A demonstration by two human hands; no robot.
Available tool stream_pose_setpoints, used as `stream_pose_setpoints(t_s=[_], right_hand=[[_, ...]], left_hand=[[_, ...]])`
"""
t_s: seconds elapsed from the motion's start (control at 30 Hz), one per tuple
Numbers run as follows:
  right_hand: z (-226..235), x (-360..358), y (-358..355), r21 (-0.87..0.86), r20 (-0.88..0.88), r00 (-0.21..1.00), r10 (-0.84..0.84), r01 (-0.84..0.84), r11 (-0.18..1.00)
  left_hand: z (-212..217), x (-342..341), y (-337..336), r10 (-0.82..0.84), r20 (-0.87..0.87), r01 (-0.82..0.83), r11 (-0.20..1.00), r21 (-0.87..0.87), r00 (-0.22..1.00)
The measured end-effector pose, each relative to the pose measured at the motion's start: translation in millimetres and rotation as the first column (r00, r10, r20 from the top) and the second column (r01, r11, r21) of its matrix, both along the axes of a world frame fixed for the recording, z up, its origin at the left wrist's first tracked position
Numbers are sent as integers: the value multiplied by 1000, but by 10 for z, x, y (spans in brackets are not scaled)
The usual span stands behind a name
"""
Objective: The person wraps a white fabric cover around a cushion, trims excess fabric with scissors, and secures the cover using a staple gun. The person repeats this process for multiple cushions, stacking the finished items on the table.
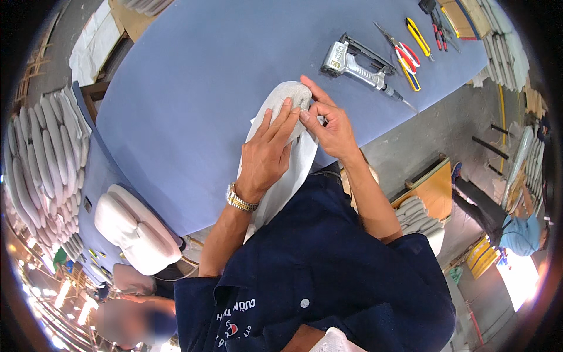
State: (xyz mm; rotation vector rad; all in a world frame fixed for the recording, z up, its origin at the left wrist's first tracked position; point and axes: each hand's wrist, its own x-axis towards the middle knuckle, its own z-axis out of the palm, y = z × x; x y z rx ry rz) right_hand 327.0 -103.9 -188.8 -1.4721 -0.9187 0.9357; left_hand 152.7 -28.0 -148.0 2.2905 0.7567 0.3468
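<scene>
A pale grey fabric-covered pad (290,91) with a rounded end lies at the near edge of the blue-topped table (187,94), in front of my body. White cloth (281,193) hangs from it toward my waist. My left hand (268,154) rests flat on the pad, fingers stretched and spread, pressing its upper face. At the pad's right edge, my right hand (333,126) pinches the cloth between thumb and curled fingers, with the index finger stretched along the rounded end. The pad's underside is hidden.
A silver staple gun (359,66) with an air fitting lies to the right, beside red-and-white-handled scissors (406,56), a yellow utility knife (418,36) and red-handled pliers (438,36). Stacked pads (47,152) and a white cushion (138,229) stand left. Co-workers are at lower left (158,320) and right (519,234).
</scene>
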Motion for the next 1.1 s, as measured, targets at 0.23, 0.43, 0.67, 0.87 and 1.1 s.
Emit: stream_pose_setpoints(t_s=[0.23, 0.43, 0.67, 0.87, 1.1], right_hand=[[-163, -15, 11, 11, -149, 989, 2, 0, 1000], [-256, 36, 27, 52, -176, 984, 36, -27, 998], [-351, -2, 19, 86, -340, 940, 19, 11, 996], [-219, 288, -2, -17, -188, 977, 104, -109, 994], [-975, 1149, 2, -303, 682, 731, -27, 316, 899]], left_hand=[[16, -49, 320, 44, 37, -12, 790, -614, 998], [-206, 215, 489, -73, -23, 51, 850, -524, 997], [-127, 253, 372, -62, -137, 1, 912, -409, 989], [-138, 277, 142, 44, -184, -90, 963, -254, 982], [-128, 406, 50, 66, -261, -98, 989, -113, 963]])
